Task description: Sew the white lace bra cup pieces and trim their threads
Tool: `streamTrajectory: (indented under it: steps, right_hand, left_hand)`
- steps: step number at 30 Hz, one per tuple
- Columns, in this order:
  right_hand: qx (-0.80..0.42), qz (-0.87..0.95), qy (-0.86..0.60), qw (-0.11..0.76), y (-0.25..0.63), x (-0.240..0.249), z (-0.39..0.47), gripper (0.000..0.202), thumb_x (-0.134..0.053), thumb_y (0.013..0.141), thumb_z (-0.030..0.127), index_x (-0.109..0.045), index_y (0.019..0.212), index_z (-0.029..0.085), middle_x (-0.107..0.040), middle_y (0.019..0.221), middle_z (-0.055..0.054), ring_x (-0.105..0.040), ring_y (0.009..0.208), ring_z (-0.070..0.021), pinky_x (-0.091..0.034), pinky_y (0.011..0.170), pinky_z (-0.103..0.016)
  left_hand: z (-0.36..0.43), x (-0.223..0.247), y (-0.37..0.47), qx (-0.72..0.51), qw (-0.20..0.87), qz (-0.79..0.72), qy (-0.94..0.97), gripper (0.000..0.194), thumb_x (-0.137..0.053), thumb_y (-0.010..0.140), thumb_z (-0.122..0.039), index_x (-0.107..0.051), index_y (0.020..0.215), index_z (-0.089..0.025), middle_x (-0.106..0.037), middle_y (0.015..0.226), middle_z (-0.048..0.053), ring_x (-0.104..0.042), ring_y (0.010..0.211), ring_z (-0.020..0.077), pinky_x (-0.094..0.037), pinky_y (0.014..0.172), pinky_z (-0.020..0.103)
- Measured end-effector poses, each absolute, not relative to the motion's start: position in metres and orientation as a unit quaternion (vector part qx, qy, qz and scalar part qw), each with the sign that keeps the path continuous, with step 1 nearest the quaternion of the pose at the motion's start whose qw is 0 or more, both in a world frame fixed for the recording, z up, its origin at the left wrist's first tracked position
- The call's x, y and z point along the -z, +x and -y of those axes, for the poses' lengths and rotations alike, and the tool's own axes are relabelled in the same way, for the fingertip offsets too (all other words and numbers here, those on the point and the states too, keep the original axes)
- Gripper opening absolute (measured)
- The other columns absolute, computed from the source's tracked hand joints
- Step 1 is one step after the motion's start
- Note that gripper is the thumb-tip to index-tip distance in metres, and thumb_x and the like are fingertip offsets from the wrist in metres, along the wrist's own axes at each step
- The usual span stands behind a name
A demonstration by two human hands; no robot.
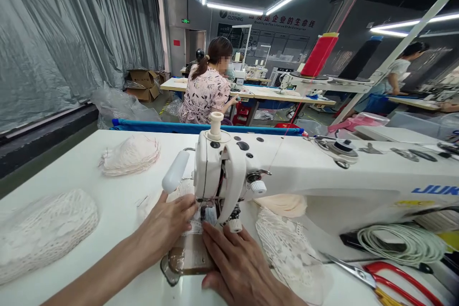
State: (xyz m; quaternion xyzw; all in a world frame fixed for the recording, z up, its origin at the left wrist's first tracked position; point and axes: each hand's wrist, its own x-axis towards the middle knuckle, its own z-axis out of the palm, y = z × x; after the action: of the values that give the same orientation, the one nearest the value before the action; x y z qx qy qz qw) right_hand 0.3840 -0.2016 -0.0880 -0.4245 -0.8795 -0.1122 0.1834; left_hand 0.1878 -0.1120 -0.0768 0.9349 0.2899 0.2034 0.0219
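Taking the presser foot (203, 213) of the white sewing machine (308, 167) as our clock's centre, we find white lace (195, 227) right beside it. At nine o'clock our left hand (172, 215) rests on the lace, fingers bent; we cannot tell whether it pinches. At five, our right hand (242, 265) lies flat, unclenched. A lace stack (131, 155) sits at ten.
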Motion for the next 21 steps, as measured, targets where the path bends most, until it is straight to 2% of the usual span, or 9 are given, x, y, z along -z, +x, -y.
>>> streamTrajectory:
  steps: [3,6,10,17,21]
  right_hand:
    - [0.116,0.879,-0.419,0.196,0.385,0.087,0.201,0.054,-0.032,0.093,0.052,-0.057,0.115,0.010,-0.059,0.120,-0.014,-0.059,0.086,-0.0237,-0.043,0.076,-0.038]
    - [0.095,0.884,-0.404,0.216,0.384,0.088,0.202,0.050,-0.032,0.094,0.050,-0.057,0.113,0.011,-0.062,0.114,-0.013,-0.057,0.083,-0.0217,-0.042,0.072,-0.036]
    - [0.079,0.887,-0.386,0.242,0.384,0.086,0.203,0.046,-0.032,0.095,0.047,-0.058,0.109,0.011,-0.064,0.106,-0.009,-0.055,0.081,-0.0194,-0.040,0.068,-0.034]
    - [0.077,0.888,-0.393,0.224,0.385,0.084,0.203,0.044,-0.037,0.094,0.047,-0.057,0.108,0.012,-0.064,0.104,-0.008,-0.054,0.081,-0.0183,-0.040,0.068,-0.034]
    - [0.088,0.883,-0.403,0.225,0.384,0.086,0.203,0.044,-0.037,0.093,0.049,-0.058,0.106,0.013,-0.064,0.104,-0.009,-0.055,0.080,-0.0184,-0.041,0.070,-0.035]
  left_hand:
    - [0.126,0.081,0.186,-0.222,-0.009,-0.281,0.934,0.021,-0.038,0.091,-0.016,-0.057,0.087,-0.022,-0.062,0.080,-0.003,-0.057,0.081,0.0137,-0.024,0.099,0.040]
    - [0.142,0.092,0.188,-0.251,-0.069,-0.267,0.928,0.021,-0.039,0.092,-0.014,-0.056,0.103,-0.018,-0.063,0.097,0.003,-0.056,0.091,0.0147,-0.027,0.093,0.036]
    - [0.152,0.101,0.193,-0.299,-0.103,-0.247,0.916,0.030,-0.029,0.096,-0.014,-0.058,0.100,-0.014,-0.064,0.094,0.005,-0.056,0.085,0.0150,-0.031,0.084,0.034]
    - [0.154,0.096,0.194,-0.316,-0.108,-0.257,0.907,0.035,-0.025,0.098,-0.014,-0.059,0.100,-0.013,-0.067,0.093,0.005,-0.057,0.090,0.0135,-0.028,0.089,0.036]
    - [0.152,0.106,0.192,-0.295,-0.119,-0.262,0.911,0.030,-0.030,0.096,-0.013,-0.059,0.104,-0.014,-0.066,0.098,0.005,-0.056,0.093,0.0140,-0.025,0.093,0.037]
